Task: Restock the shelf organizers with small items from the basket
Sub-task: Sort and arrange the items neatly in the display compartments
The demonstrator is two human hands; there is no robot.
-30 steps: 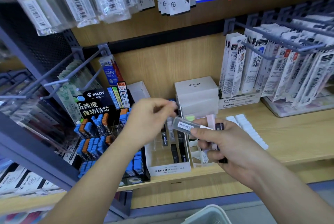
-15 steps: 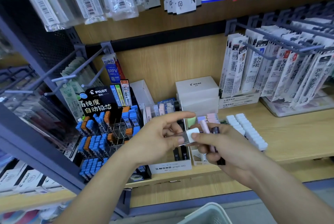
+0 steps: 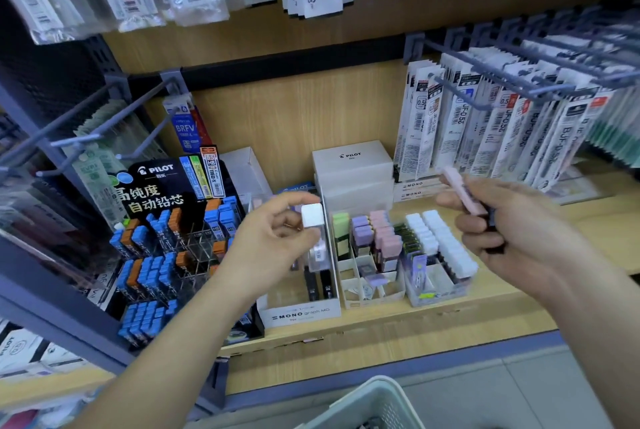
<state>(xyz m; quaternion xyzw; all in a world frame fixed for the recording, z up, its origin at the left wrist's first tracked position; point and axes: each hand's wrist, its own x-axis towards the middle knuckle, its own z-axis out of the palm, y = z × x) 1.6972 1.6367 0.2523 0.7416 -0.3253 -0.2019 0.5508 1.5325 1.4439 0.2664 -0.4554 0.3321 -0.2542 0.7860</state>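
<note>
Since half a second ago our hands have drawn apart: then they met over one clear case in front of the trays, now our left hand (image 3: 277, 241) has it alone. That white-capped clear lead case (image 3: 314, 228) stands nearly upright, pinched between left thumb and fingertips, cap up, its lower end over the back of the white MONO graph MG tray (image 3: 300, 314); whether it touches the tray we cannot tell. Two dark cases lie in that tray's front part. Our right hand (image 3: 509, 234) has swung out to the right, above the wooden shelf (image 3: 519, 304), fingers curled closed round a small bundle: a pink case (image 3: 462, 191) sticks up past the fingers, motion-blurred, with something dark beside it in the palm. Between the hands sits a divided white organizer (image 3: 372, 293) holding green, lilac and pink cases upright in rows, front pockets partly bare. Just right of it, a clear tray (image 3: 438, 293) carries two rows of white-capped cases. Left of the MONO tray stands the black PILOT lead display (image 3: 156, 193) with blue and orange boxes in tiers. White PILOT boxes (image 3: 351, 162) are stacked against the back panel. Refill packets hang from hooks above and right. A pale basket rim (image 3: 370, 397) shows at the bottom edge, contents mostly out of frame.
</note>
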